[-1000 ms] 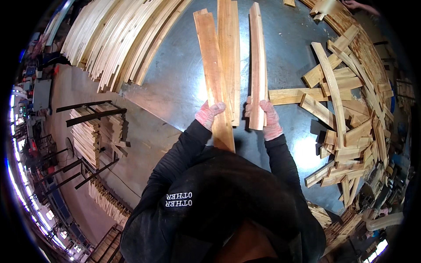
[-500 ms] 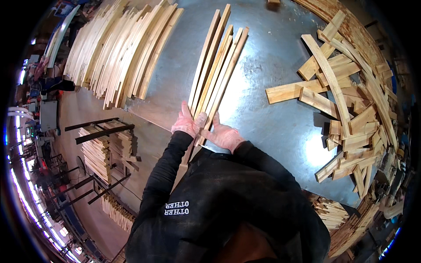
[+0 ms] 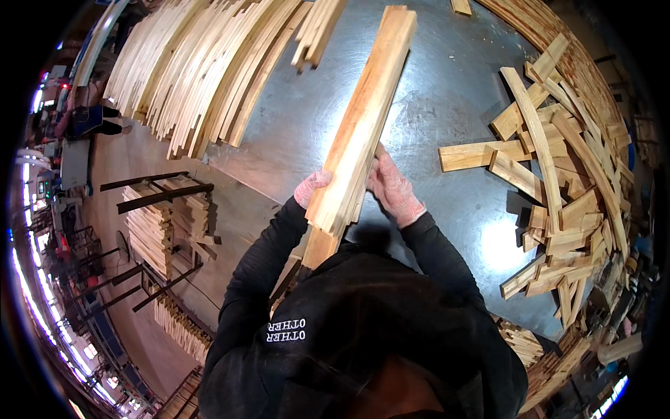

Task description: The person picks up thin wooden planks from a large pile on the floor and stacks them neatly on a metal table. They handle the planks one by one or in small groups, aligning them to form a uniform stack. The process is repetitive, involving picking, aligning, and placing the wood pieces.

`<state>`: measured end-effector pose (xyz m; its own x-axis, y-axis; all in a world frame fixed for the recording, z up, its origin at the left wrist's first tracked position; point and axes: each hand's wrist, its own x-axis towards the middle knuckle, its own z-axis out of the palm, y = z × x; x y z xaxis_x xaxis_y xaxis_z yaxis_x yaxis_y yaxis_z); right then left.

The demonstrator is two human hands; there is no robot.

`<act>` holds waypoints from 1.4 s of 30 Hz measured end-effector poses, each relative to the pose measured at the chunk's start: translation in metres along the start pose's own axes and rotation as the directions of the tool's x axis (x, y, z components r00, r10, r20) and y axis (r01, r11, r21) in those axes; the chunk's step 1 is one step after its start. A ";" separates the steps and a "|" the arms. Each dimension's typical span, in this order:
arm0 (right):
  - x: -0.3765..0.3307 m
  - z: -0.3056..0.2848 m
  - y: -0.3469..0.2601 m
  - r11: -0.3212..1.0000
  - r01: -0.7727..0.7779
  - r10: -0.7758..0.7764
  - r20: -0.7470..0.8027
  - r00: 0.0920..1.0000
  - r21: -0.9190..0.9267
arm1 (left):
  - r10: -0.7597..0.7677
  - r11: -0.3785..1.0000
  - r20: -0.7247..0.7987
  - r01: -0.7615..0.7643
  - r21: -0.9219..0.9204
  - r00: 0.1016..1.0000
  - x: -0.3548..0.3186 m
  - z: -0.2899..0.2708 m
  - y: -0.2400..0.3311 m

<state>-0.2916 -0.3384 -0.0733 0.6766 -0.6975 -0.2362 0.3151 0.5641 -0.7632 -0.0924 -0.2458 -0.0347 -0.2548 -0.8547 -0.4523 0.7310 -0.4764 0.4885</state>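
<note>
A bundle of long pale wooden strips (image 3: 364, 115), stacked face to face, points away from me over the metal table, its broad side turned up. My left hand (image 3: 313, 188) grips it on the left near its close end, thumb over the top face. On the right edge, my right hand (image 3: 394, 188) is closed against the bundle, its fingertips partly hidden behind the wood. Both hands wear light, pinkish gloves. Below the bundle's near end, another wooden piece (image 3: 321, 248) shows close to my body.
Many strips lie in a wide row (image 3: 202, 70) at the far left. A small group of strips (image 3: 319, 31) is beside it. Short offcuts (image 3: 558, 188) are heaped on the table's right. Left of the metal table (image 3: 433, 84), a black rack (image 3: 164, 197) holds more wood. Another person (image 3: 98, 120) stands far left.
The strips that lay spread on the table are now gathered into one bundle, lifted and turned broad side up. My right hand moved right and up. A small group of strips now lies farther away.
</note>
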 end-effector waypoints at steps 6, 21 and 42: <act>0.005 0.042 -0.013 0.955 -0.051 -0.040 -0.298 0.954 -0.293 | 0.037 0.864 0.033 -0.015 -0.504 0.999 0.023 -0.046 -0.042; 0.015 0.052 0.001 0.465 -0.290 -0.024 -0.340 0.940 -0.837 | 0.270 0.126 -0.528 0.514 0.849 0.805 -0.014 0.015 0.014; 0.123 0.071 -0.029 0.459 -0.150 -0.107 -0.222 0.969 -0.876 | 0.571 -0.129 -0.458 0.626 0.769 0.681 0.172 -0.024 0.257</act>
<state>-0.1699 -0.4088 -0.0376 0.4741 -0.8344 -0.2809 -0.5396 -0.0232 -0.8416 0.0669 -0.5097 -0.0050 0.5341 -0.7596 -0.3710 -0.7407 -0.6320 0.2277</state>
